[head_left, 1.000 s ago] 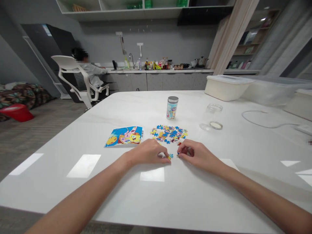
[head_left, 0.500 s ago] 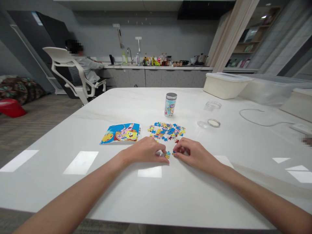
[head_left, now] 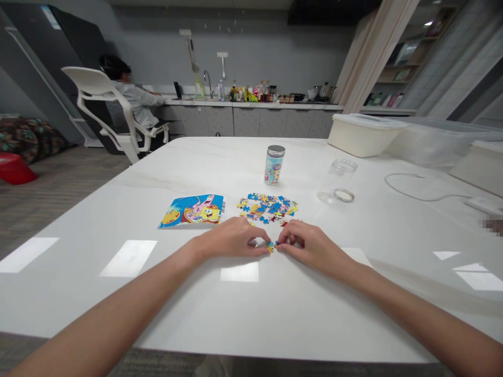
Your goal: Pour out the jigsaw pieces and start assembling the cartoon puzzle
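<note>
My left hand rests on the table with thumb and index finger closed on a small blue-and-yellow jigsaw piece. Facing it, my right hand pinches another jigsaw piece, mostly blue, hardly apart from the first. Whether the two touch I cannot tell. Just beyond my fingers lies a loose heap of jigsaw pieces in blue, yellow and pink. Left of the heap is a cartoon picture sheet, slightly curled.
A printed tin jar with a silver lid stands behind the heap. To its right are a clear jar and a ring-shaped lid. A white cable and storage boxes lie farther right. Someone sits on a white chair.
My left fingers have closed in on their jigsaw piece, and my right hand has brought its piece slightly nearer to it. The view has shifted a little.
</note>
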{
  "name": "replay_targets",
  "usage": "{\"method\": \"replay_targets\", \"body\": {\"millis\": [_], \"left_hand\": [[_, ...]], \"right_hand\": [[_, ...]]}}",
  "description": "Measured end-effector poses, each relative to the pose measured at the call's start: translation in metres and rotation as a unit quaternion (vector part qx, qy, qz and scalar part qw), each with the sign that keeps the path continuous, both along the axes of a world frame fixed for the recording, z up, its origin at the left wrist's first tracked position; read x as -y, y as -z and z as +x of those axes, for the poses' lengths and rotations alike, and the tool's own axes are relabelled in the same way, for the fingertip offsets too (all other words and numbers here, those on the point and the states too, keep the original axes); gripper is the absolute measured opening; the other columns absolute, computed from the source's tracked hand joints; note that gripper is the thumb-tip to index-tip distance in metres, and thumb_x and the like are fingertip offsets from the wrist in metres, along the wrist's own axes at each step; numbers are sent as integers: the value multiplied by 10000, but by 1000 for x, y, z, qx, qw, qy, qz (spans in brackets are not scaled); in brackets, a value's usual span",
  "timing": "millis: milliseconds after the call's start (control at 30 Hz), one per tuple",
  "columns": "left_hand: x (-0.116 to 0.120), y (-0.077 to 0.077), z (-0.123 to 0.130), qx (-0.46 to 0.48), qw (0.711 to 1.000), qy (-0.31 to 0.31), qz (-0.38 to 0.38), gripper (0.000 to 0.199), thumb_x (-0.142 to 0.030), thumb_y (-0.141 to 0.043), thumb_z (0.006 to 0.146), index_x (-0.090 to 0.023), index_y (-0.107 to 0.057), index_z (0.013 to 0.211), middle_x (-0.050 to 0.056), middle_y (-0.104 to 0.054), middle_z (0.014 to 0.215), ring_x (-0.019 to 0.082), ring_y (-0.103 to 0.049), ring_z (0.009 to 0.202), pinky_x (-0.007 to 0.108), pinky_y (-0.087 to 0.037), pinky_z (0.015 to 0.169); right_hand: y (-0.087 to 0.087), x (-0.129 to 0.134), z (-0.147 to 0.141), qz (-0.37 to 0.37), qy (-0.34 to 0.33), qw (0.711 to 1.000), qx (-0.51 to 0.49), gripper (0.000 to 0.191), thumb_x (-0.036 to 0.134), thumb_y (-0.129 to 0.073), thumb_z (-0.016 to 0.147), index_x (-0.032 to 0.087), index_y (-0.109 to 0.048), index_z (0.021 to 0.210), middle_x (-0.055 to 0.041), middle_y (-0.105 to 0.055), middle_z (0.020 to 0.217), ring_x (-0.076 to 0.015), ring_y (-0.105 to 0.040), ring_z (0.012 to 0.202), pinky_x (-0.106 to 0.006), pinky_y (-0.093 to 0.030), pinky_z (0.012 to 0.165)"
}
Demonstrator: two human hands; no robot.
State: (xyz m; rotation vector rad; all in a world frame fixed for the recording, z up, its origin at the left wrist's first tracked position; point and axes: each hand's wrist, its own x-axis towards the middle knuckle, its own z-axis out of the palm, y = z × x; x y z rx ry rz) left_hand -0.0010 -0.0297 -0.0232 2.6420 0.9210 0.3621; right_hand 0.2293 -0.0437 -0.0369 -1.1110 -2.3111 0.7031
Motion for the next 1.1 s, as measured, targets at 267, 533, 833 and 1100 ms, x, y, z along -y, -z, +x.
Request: {"method": "replay_targets", "body": {"millis": [267,533,833,1100], "left_hand": [[1,1,3,-7,1000,-1,19,245,-376,-575,877,-207,-729,966,-51,-576,503,78,-430,448,221,-336,541],[0,4,2,-9,999,3,34,255,-386,-568,883,-214,-728,981,-51,-581,499,81,-451,449,219,-338,530],[-1,2,2,-24,1000,1,19,257,-379,-559,886,-214,-719,1002,-48,-603,519,80,-455,447,216,-347,532],[2,-1,2,-30,999,-6,20,254,-372,-550,886,-215,-713,999,-61,-565,496,77,-439,443,215,-336,532]], "right_hand": [[4,0,0,30,-15,999,1,88,214,-604,869,217,-689,849,-21,-628,870,-124,-572,727,-256,-473,650],[-3,6,4,83,-47,995,39,188,183,-550,874,222,-726,927,-59,-643,940,-188,-612,901,-301,-508,711],[-6,6,3,93,-15,994,47,91,179,-589,840,196,-675,861,-74,-633,993,-205,-612,962,-364,-525,838],[-2,1,6,107,79,988,73,201,186,-546,859,222,-730,934,-71,-635,1000,-211,-638,915,-369,-533,809]]}}
